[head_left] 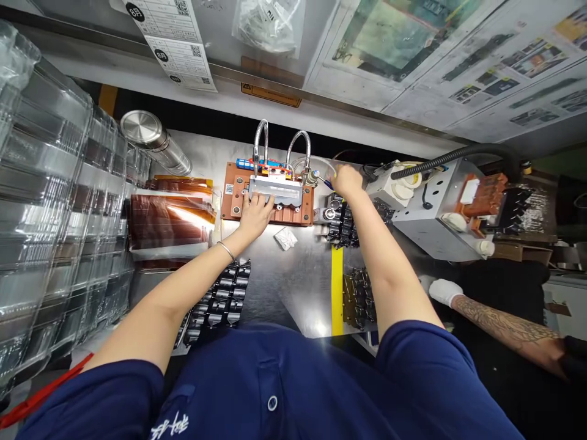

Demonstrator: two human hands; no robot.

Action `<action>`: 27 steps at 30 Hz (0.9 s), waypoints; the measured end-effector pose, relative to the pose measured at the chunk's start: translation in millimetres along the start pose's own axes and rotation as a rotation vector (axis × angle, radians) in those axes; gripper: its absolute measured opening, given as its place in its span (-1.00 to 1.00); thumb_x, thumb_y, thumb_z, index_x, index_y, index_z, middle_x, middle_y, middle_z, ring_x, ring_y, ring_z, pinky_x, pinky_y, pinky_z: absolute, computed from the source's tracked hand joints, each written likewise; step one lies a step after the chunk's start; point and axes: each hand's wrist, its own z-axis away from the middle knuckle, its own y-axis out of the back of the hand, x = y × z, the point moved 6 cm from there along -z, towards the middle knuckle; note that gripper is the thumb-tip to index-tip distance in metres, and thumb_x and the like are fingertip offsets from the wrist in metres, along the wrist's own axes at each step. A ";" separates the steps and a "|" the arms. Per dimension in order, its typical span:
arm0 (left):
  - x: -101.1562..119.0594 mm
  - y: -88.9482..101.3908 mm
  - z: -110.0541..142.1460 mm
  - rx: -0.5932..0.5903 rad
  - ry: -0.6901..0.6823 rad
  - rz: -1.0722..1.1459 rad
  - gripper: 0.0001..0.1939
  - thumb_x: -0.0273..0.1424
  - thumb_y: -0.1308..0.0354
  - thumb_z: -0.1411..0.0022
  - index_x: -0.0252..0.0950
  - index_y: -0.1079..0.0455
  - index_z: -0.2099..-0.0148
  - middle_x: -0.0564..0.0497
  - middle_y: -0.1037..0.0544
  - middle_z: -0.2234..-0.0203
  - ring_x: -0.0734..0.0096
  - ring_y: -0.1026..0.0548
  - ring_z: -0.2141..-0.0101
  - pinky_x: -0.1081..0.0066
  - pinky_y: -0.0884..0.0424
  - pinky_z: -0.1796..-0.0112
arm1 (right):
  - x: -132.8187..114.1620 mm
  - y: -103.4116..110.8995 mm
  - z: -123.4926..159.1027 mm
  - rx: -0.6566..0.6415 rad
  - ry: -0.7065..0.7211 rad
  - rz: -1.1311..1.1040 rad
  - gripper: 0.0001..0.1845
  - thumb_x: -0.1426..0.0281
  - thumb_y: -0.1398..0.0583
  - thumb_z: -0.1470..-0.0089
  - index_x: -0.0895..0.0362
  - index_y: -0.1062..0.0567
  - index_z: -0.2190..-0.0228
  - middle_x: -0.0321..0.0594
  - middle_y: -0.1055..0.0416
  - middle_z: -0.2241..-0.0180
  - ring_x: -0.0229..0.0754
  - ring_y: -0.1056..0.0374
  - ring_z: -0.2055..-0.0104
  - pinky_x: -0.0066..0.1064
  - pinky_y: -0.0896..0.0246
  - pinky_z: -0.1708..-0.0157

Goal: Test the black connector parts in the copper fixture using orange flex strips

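Note:
My left hand (255,215) rests at the front of a brown fixture (228,198). Its fingers are spread, with the tips on a long silver-grey metal bar (287,194). Two bent flexible metal hoses (300,137) arch over the fixture from behind. To the right of it, my right hand (347,181) is closed round something mostly hidden; a small dark blue piece (328,183) pokes out towards the fixture. Black moulded parts (339,223) lie in rows just below that hand. A small crumpled white piece (285,238) sits in front of the fixture.
Stacked clear plastic trays (46,183) rise at the left, beside a steel flask (156,140) and amber film sheets (172,223). More black parts (227,293) lie near my left forearm. At right stand a grey machine (431,214) and another person's gloved hand (446,292).

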 end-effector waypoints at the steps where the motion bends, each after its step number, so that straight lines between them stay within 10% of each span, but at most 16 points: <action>1: 0.7 -1.1 -1.1 -0.005 0.010 0.012 -0.51 -0.33 0.05 -0.35 -0.39 -0.23 -0.26 -0.37 -0.37 -0.08 -0.11 -0.21 -0.20 -0.19 0.03 -0.20 | 8.3 -10.7 2.1 -0.071 -0.009 0.046 -0.68 0.31 -0.19 -0.15 0.27 -0.48 0.12 0.18 -0.44 0.06 0.14 -0.37 -0.01 -0.13 -0.25 0.03; 4: -1.1 -4.5 -5.6 0.008 0.013 0.052 -0.56 -0.42 0.11 -0.35 -0.33 -0.28 -0.23 -0.37 -0.33 -0.14 -0.06 -0.18 -0.23 -0.21 0.05 -0.21 | 12.6 -24.2 11.7 -0.113 0.003 0.086 -0.62 0.30 -0.17 -0.17 0.28 -0.44 0.05 0.22 -0.43 0.05 0.13 -0.39 0.00 -0.15 -0.27 0.06; 9: -5.6 -8.5 -10.4 0.010 -0.008 0.089 -0.54 -0.57 0.17 -0.31 -0.29 -0.33 -0.17 -0.34 -0.30 -0.19 -0.02 -0.15 -0.26 -0.26 0.09 -0.22 | -14.8 -6.0 25.9 0.167 0.094 -0.134 -0.70 0.34 -0.10 -0.22 0.24 -0.46 0.10 0.11 -0.45 0.06 0.08 -0.39 0.01 -0.15 -0.32 0.07; 16: -4.7 -7.8 -11.0 0.029 -0.014 0.089 -0.55 -0.56 0.17 -0.30 -0.29 -0.35 -0.15 -0.34 -0.33 -0.17 -0.03 -0.17 -0.25 -0.31 0.05 -0.19 | -59.1 -36.9 10.9 -0.175 0.016 -0.873 -0.80 0.37 -0.14 -0.20 0.16 -0.39 0.45 -0.34 -0.36 0.67 -0.29 -0.38 0.60 -0.50 -0.35 0.57; 27: -6.4 -10.4 -9.8 0.069 -0.023 0.035 -0.55 -0.54 0.16 -0.31 -0.26 -0.35 -0.16 -0.28 -0.35 -0.16 -0.02 -0.20 -0.23 -0.27 0.03 -0.19 | -67.2 -20.5 11.4 -0.239 0.022 -0.992 -0.70 0.35 -0.21 -0.16 0.10 -0.26 0.55 -0.36 -0.32 0.69 -0.26 -0.36 0.62 -0.37 -0.44 0.52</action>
